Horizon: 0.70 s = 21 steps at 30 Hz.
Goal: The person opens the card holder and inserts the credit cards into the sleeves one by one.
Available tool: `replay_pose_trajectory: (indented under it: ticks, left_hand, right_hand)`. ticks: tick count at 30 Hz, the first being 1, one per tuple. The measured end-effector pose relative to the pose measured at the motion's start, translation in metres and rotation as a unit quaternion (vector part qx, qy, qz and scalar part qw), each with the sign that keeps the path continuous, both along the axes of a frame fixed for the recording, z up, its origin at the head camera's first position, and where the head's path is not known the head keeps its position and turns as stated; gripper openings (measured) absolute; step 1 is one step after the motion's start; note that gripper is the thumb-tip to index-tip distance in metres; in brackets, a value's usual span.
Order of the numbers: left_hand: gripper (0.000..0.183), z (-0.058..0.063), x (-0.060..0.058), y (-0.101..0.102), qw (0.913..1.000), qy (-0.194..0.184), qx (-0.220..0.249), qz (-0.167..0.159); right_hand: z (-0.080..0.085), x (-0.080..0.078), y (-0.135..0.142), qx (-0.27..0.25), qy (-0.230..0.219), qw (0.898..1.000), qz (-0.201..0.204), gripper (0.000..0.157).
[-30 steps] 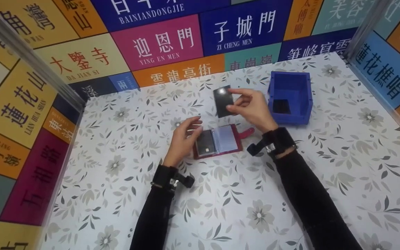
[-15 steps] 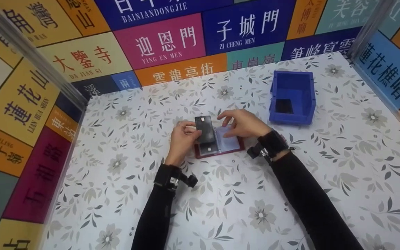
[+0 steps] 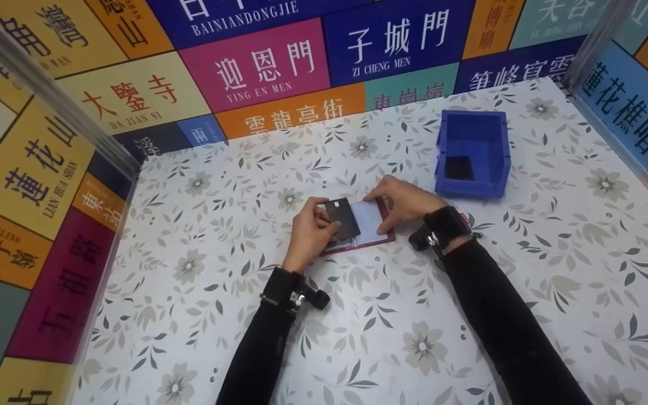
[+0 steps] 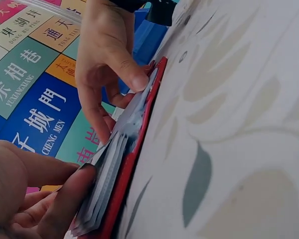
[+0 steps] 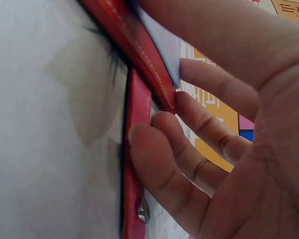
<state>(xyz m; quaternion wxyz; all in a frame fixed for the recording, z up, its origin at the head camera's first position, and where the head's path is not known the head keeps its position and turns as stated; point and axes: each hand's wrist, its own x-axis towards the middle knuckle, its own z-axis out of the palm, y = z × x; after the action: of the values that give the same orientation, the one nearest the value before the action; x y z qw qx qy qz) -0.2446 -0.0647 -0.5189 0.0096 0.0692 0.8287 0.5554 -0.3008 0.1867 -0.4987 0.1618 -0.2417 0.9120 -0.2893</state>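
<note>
In the head view my left hand (image 3: 311, 232) pinches a black bank card (image 3: 344, 218) with a small chip by its top edge. The card is tilted over the left side of an open red card holder (image 3: 387, 218) lying on the table. My right hand (image 3: 408, 201) rests at the holder's right side, thumb and index finger spread over its pale clear sleeve (image 3: 370, 216). The left wrist view shows stacked clear sleeves (image 4: 105, 180) beside my left fingers. In the right wrist view, my lower fingers are at the pink strap (image 5: 135, 164) with its metal snap (image 5: 143, 211).
A blue plastic bin (image 3: 501, 163) stands at the back right, with a flat black card-like piece (image 3: 459, 168) inside. The table (image 3: 358, 337) has a leaf-patterned cover. Panels with printed signs (image 3: 253, 64) rise along the back and both sides.
The black card passed from my right hand to my left, then came lower and tilted over the card holder. My right hand moved down onto the right-hand sleeve.
</note>
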Motion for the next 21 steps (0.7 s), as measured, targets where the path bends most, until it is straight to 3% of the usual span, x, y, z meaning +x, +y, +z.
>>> replay_pose_trajectory:
  ticks: [7, 10, 15, 21]
  left_hand:
    - [0.049, 0.001, 0.003, 0.002, 0.9995, 0.000, -0.027, 0.017]
    - [0.047, 0.002, 0.004, 0.005, 0.9975, 0.014, -0.066, 0.021]
    - [0.042, 0.003, 0.008, 0.012, 0.9834, 0.072, -0.164, 0.028]
    - [0.045, 0.006, 0.014, 0.024, 0.9733, 0.106, -0.203, 0.013]
  right_hand:
    - [0.001, 0.001, 0.000, 0.000, -0.004, 1.000, -0.006, 0.079]
    - [0.000, 0.001, 0.001, -0.003, 0.003, 1.000, -0.001, 0.078]
    - [-0.002, 0.001, 0.002, -0.009, 0.007, 1.000, 0.001, 0.078]
    - [-0.002, 0.003, 0.003, -0.014, 0.001, 1.000, -0.001, 0.078]
